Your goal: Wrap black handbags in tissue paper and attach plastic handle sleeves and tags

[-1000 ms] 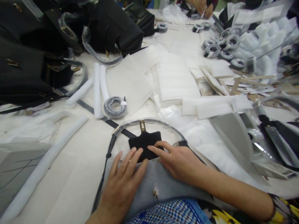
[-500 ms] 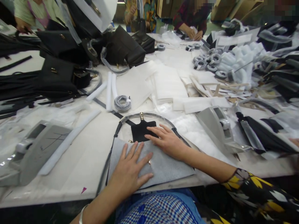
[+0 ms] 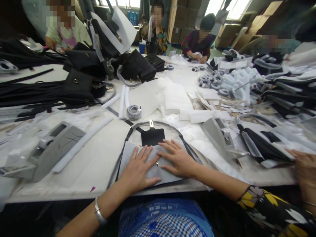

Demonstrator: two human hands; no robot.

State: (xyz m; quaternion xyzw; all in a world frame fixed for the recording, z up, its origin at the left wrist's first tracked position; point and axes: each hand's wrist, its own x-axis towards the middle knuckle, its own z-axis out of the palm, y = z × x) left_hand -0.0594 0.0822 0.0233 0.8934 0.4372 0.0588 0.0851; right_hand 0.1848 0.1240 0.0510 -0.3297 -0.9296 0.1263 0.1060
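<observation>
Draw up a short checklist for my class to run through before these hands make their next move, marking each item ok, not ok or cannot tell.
1. Left hand flat on the grey sheet: ok.
2. Right hand resting on the sheet, fingers spread: ok.
3. Small metal fitting on the sheet left uncovered: ok, it shows between the hands.
4. Black flap fully covered by the sheet: not ok, much of it shows beyond the far edge.
5. Gold clasp in sight at the flap's far end: ok.
6. Anything under the sheet lying smooth: cannot tell, it is hidden.
</observation>
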